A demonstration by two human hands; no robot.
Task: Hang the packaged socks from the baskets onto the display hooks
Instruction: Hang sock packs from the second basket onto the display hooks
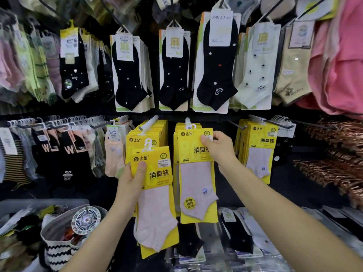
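While left hand [130, 182] grips one 达足 pack [158, 174], right hand [221, 147] pinches the hung pack [196, 181].

A sock shop: packaged socks [215, 61] in rows on display hooks [149, 122], copper hangers [334, 169].

Two hands: left hand [131, 179], right hand [220, 148]. Three hanging stacks of yellow sock packs [261, 138], one loose pack [157, 173]. One fan [86, 220].
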